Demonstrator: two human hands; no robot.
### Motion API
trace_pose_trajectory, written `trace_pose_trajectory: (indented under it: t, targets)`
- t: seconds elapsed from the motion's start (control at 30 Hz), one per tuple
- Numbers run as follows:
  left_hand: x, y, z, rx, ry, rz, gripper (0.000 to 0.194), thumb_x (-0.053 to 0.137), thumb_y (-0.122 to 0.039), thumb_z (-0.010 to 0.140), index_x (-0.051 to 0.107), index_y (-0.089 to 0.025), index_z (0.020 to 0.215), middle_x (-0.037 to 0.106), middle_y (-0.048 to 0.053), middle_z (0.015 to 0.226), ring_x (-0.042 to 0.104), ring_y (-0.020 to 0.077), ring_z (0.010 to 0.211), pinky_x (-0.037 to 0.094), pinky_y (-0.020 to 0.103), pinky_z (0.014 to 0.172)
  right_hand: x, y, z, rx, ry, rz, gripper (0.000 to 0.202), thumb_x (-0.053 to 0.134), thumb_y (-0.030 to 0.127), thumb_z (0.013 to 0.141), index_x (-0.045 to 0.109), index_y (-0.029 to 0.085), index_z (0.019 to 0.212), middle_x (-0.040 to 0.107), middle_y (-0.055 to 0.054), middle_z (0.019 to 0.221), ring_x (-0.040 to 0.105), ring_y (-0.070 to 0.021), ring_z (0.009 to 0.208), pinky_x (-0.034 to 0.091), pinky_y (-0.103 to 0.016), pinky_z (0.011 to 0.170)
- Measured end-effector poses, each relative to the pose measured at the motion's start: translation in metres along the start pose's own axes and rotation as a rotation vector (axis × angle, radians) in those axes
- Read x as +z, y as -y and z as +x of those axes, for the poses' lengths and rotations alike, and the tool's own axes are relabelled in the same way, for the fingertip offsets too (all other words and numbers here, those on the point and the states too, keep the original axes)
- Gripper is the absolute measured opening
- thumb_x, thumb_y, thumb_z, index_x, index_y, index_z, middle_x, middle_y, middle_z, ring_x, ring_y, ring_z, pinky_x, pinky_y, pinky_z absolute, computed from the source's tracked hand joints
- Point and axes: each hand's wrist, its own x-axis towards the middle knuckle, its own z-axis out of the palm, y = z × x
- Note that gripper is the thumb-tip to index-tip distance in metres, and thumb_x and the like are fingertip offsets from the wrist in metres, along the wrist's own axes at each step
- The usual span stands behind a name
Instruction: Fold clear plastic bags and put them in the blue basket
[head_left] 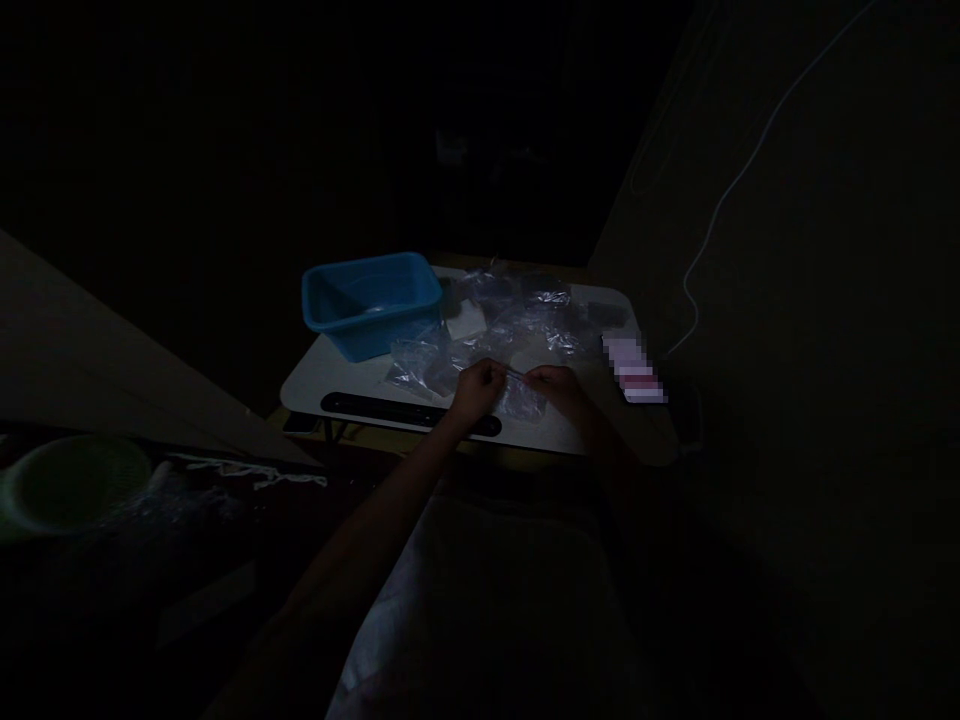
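Note:
Over the near edge of a small white table (360, 375), my left hand (480, 388) and my right hand (559, 385) pinch the top edge of a clear plastic bag (523, 402) between them. The bag hangs down from both sets of fingers; whatever it may contain is too dark to make out. More crumpled clear plastic bags (551, 300) lie spread just beyond my hands. Another clear bag (415, 368) rests left of my left hand. Among the plastic sits a small white block-like piece (466, 320).
A blue plastic basin (375, 335) stands at the table's back left. On the right side lies a lit phone (634, 370), near a white cable (724, 195) running down. A black slot (409, 412) lines the front edge. A green round basket (75, 485) is at lower left. The room is very dark.

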Motion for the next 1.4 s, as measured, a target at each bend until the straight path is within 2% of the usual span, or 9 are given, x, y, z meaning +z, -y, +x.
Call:
trace_pose_trajectory:
  t: [0.5,0.87,0.93,1.03,1.2,1.27,1.4]
  targets:
    - [0.001,0.004,0.0,-0.056,-0.095,-0.12,0.01,0.047,-0.02,0.071,0.055,-0.016,0.067,0.056,-0.002,0.061,0.052,0.0096,0.057,0.041,0.019,0.054,-0.012,0.0,-0.008,-0.02,-0.075,0.02,0.027,0.056,0.044,0.061,0.062,0.018,0.061,0.059,0.0,0.058,0.054,-0.0143,0.059,0.04,-0.025,0.056]
    - [-0.001,0.007,0.001,-0.047,-0.112,-0.112,0.01,0.045,-0.019,0.074,0.054,-0.017,0.071,0.056,-0.002,0.063,0.052,0.0103,0.06,0.041,0.02,0.057,-0.018,-0.004,-0.01,-0.021,-0.122,-0.009,0.028,0.056,0.046,0.064,0.062,0.019,0.063,0.064,-0.002,0.067,0.059,-0.0183,0.07,0.044,-0.029,0.068]
    - [-0.002,0.007,0.001,-0.045,-0.107,-0.087,0.01,0.045,-0.02,0.075,0.054,-0.017,0.072,0.057,-0.002,0.064,0.053,0.0105,0.061,0.041,0.02,0.058,-0.018,-0.004,-0.01,-0.042,-0.139,0.01,0.03,0.054,0.048,0.066,0.063,0.018,0.066,0.066,-0.004,0.073,0.06,-0.0189,0.076,0.044,-0.031,0.074]
    - [-0.002,0.006,0.001,-0.033,-0.098,-0.063,0.011,0.046,-0.023,0.077,0.054,-0.017,0.073,0.057,-0.001,0.066,0.054,0.0109,0.064,0.041,0.02,0.059,-0.015,-0.004,-0.01,-0.081,-0.138,0.052,0.034,0.052,0.048,0.07,0.065,0.018,0.082,0.067,-0.005,0.089,0.059,-0.0197,0.089,0.043,-0.032,0.082]
    - [-0.003,0.005,0.001,-0.002,-0.071,-0.087,0.014,0.045,-0.026,0.079,0.053,-0.017,0.073,0.056,-0.001,0.066,0.054,0.0104,0.065,0.041,0.019,0.058,-0.004,-0.007,-0.007,-0.069,-0.091,0.055,0.046,0.061,0.044,0.062,0.061,0.019,0.1,0.064,-0.006,0.102,0.057,-0.0206,0.093,0.043,-0.032,0.08]
    - [-0.003,0.005,0.001,0.002,-0.068,-0.107,0.014,0.045,-0.026,0.08,0.054,-0.017,0.074,0.056,-0.002,0.065,0.054,0.0099,0.063,0.041,0.018,0.056,-0.002,-0.008,-0.006,-0.072,-0.054,0.018,0.041,0.062,0.041,0.061,0.062,0.019,0.096,0.064,-0.005,0.097,0.058,-0.0196,0.087,0.044,-0.03,0.075]
    - [-0.003,0.003,-0.001,-0.016,-0.059,-0.154,0.013,0.046,-0.027,0.078,0.055,-0.017,0.077,0.053,-0.003,0.059,0.05,0.0084,0.054,0.038,0.018,0.05,-0.005,-0.004,-0.007,-0.052,0.011,-0.102,0.024,0.057,0.04,0.062,0.061,0.018,0.067,0.06,-0.001,0.064,0.054,-0.0151,0.062,0.041,-0.025,0.057]
